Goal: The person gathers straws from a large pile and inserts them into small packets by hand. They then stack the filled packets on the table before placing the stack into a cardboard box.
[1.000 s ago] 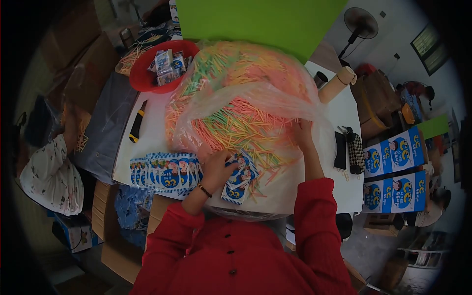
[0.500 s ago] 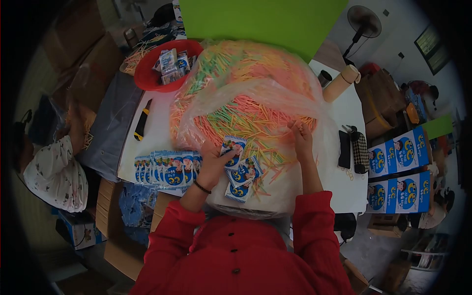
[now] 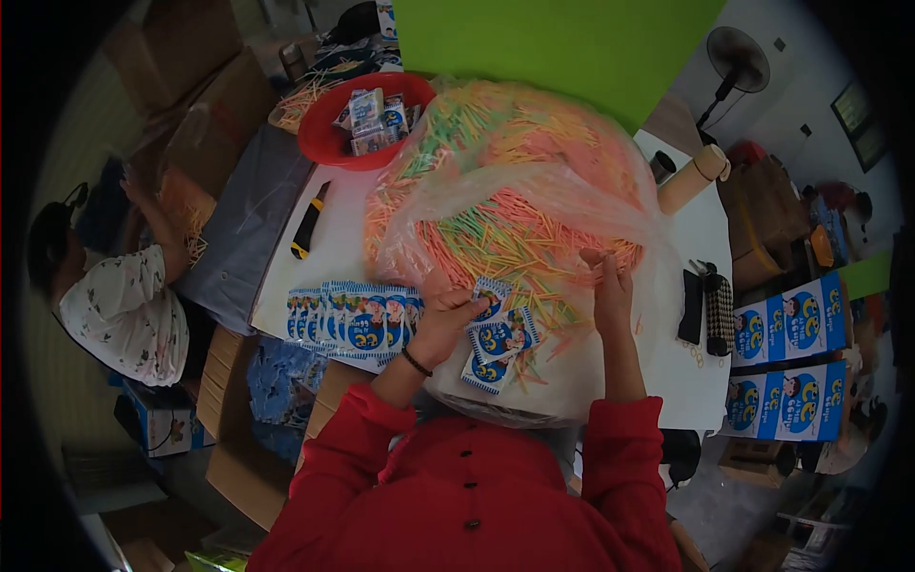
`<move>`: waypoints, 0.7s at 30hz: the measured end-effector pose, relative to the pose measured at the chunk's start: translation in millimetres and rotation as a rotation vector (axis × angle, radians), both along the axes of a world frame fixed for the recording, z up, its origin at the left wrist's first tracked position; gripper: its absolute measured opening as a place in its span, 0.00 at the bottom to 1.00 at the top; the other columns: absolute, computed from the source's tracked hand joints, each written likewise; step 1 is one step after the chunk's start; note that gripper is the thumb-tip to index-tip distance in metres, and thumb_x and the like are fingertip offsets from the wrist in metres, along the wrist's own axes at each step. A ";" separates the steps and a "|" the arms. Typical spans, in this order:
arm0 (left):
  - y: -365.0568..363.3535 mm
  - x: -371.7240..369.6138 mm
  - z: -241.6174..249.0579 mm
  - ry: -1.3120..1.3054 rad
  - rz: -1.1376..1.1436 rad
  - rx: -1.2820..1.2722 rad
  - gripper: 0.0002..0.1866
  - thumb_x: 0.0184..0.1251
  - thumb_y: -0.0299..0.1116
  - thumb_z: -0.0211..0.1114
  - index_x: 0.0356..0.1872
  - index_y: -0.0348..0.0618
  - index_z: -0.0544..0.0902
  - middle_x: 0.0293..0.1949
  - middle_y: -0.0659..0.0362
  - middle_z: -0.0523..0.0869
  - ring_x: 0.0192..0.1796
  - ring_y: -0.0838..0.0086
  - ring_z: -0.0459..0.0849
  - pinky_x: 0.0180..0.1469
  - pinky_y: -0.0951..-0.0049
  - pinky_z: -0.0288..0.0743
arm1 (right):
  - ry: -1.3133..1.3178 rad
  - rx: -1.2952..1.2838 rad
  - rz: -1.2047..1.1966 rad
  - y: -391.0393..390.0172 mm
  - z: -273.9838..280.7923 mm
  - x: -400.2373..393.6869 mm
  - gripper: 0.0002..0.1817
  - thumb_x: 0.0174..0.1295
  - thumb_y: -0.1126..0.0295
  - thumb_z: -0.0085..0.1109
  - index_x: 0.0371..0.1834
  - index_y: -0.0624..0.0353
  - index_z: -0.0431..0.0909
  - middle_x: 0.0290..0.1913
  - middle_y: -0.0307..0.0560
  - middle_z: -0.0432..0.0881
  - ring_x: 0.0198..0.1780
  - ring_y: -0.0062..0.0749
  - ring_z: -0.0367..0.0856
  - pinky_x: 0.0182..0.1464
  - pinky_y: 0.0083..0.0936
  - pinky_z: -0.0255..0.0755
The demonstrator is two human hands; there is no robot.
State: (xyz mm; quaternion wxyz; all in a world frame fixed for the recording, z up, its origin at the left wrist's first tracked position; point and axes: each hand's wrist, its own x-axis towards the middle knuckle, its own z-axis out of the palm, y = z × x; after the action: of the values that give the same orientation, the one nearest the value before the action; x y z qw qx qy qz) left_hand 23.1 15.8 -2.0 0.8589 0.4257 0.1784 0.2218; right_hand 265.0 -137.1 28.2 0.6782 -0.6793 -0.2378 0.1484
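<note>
Crinkle-edged, flat sachets [image 3: 353, 319] overlap in a row on the smooth white counter [image 3: 391, 181], below a round red plastic bowl [image 3: 324, 153]. The left hand [image 3: 446, 322] has its grip closed on a glossy printed packet [image 3: 492, 296], just above two loose packets [image 3: 502, 337]. Behind, slim pastel sticks [image 3: 477, 229] fill a wrinkled, translucent bag [image 3: 572, 181]. The right hand [image 3: 613, 294] is at the sticks' right side, fingers bent; whether its grip is closed on anything cannot be told.
</note>
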 end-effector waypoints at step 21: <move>-16.3 4.0 9.3 -0.027 -0.016 0.224 0.11 0.70 0.24 0.60 0.51 0.35 0.83 0.46 0.61 0.86 0.47 0.82 0.81 0.51 0.81 0.76 | -0.620 -0.280 0.707 30.2 42.0 -96.4 0.26 0.67 0.63 0.53 0.67 0.57 0.64 0.65 0.47 0.72 0.74 0.46 0.58 0.75 0.47 0.30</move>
State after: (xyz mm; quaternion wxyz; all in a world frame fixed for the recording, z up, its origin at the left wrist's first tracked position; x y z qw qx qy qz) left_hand 27.0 -0.4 7.3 0.8099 0.5176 0.1377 0.2392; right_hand 168.7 -107.0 70.3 0.3860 -0.6537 -0.6223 0.1910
